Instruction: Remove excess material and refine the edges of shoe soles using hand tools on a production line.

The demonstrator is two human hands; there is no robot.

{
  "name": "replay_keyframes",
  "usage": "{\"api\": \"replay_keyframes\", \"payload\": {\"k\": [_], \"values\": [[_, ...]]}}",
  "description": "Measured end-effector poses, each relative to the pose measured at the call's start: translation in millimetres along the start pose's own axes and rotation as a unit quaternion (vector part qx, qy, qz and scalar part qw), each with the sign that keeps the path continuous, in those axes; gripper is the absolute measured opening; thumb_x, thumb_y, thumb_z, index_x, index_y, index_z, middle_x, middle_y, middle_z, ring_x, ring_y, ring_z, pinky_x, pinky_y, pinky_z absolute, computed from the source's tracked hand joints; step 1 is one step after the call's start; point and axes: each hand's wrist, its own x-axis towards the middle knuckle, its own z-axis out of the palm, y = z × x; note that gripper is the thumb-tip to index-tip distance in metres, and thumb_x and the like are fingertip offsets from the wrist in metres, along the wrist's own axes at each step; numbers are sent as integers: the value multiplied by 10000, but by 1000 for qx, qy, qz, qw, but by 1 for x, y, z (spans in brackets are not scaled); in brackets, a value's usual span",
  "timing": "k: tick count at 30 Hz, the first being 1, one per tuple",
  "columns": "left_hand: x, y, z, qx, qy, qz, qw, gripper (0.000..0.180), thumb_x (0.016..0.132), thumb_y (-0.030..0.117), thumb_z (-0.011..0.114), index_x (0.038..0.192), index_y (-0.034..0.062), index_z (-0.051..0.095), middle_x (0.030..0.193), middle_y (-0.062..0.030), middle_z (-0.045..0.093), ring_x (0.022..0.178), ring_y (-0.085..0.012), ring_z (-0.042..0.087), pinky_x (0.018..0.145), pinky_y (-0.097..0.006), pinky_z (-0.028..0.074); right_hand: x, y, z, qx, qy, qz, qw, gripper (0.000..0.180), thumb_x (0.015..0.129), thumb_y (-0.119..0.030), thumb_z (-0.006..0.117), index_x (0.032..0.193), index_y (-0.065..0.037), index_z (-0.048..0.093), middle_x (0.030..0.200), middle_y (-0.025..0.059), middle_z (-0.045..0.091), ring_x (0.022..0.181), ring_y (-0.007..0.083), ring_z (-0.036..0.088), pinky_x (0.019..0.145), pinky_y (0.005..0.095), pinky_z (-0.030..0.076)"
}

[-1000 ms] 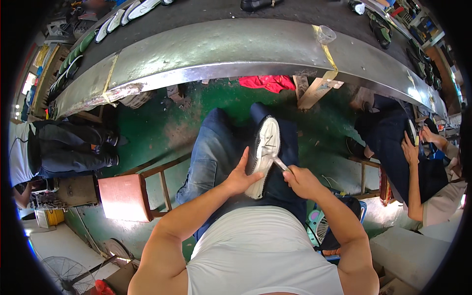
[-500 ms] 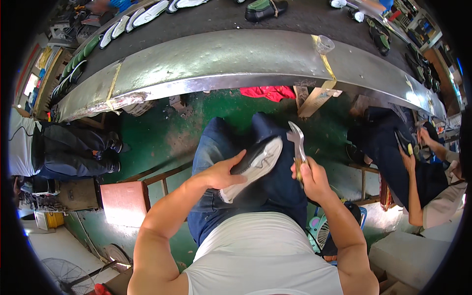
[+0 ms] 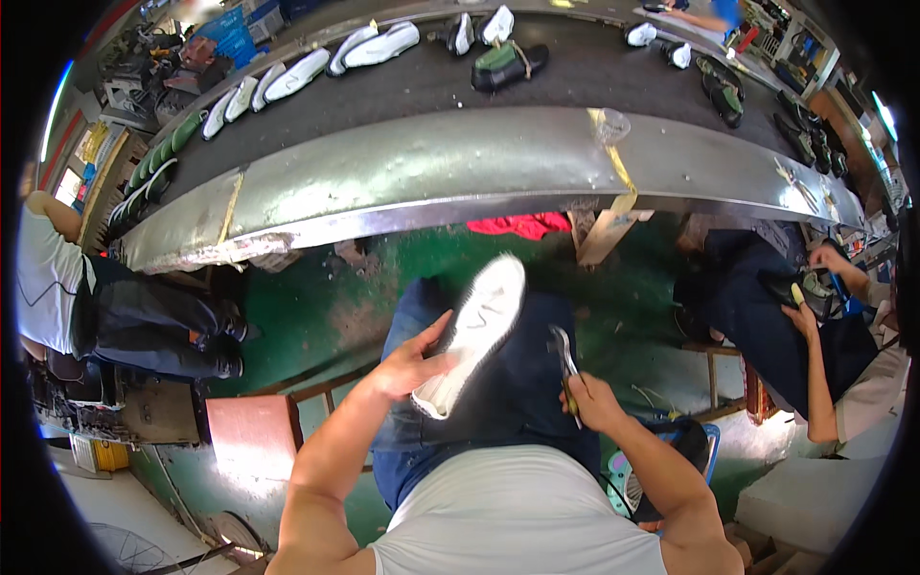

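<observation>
We find the shoe (image 3: 476,331) held over the lap, pale underside up and tilted, its far end leaning right. The left hand (image 3: 414,369) is clamped on its near part, thumb across the underside. The right hand (image 3: 594,404) is closed around the handle of a metal-headed tool (image 3: 565,355); the two hands are apart, and the tool is clear of the shoe.

As to progress, we judge the work part-done: the dark edge appears drawn in around the white bottom, but no separate outsole shows, so fitting one seems outstanding. Whether the edge is finished, we cannot tell.

As to materials, the underside is a smooth, elongated oval with a dark wavy line and a finely toothed rim. The tool's head is shiny, slim and curved. On the far worktop (image 3: 383,158), with its dented metal edge and matt dark surface, we note similar white-bottomed shoes (image 3: 297,75) at left and a green-and-black shoe (image 3: 508,67) near the middle.
</observation>
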Motion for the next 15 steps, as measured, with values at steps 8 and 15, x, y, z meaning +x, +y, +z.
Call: {"api": "replay_keyframes", "payload": {"k": [8, 15], "values": [[48, 92, 33, -371, -40, 151, 916, 747, 965, 658, 433, 1394, 50, 494, 1295, -216, 603, 1163, -424, 602, 956, -609, 501, -33, -40, -11, -385, -18, -225, 895, 451, 887, -462, 666, 1019, -33, 715, 993, 131, 690, 895, 335, 681, 798, 438, 555], [68, 89, 43, -394, 4, 128, 910, 768, 940, 695, 444, 1385, 74, 520, 1298, -214, 613, 1173, -403, 599, 974, -592, 479, 4, -116, -22, -263, 81, -382, 882, 296, 843, -262, 759, 1027, -36, 706, 1148, 121, 637, 955, 303, 664, 804, 385, 556]]}}
